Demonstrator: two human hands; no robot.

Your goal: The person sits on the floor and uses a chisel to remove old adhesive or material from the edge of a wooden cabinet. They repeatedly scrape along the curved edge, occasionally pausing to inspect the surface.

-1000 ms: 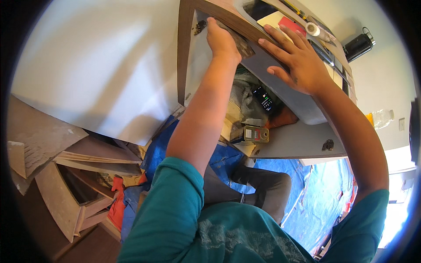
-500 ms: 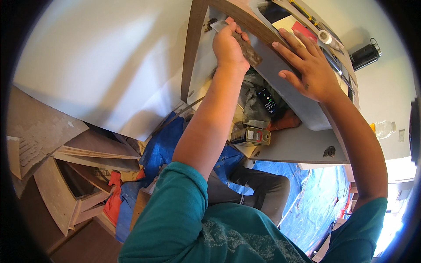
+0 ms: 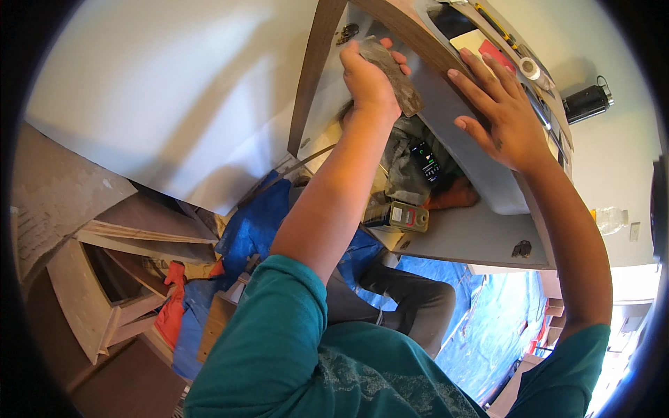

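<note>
My left hand point(image 3: 371, 82) is wrapped round a flat grey-brown sanding block point(image 3: 389, 70), its fingers curled over the far side. The block is tilted, with its broad worn face towards me, just below the brown wooden edge point(image 3: 411, 35) of a cabinet. Whether it touches the wood I cannot tell. My right hand point(image 3: 507, 118) lies on the top of that edge, fingers spread and stretched out, holding nothing. Close to its fingertips are a red card-like item point(image 3: 496, 54) and a white roll point(image 3: 529, 67).
Inside the cabinet are a lit phone point(image 3: 424, 162) on dark cloth and a metal can point(image 3: 404, 217). A black bottle point(image 3: 587, 103) and a clear bottle point(image 3: 610, 220) are at the right. Wooden frames point(image 3: 94, 299) stand at the left; blue sheeting point(image 3: 481, 327) covers the floor.
My left hand has drawn back slightly from the wooden edge, and the block has turned to show more of its broad face. My right hand stays spread on the cabinet top.
</note>
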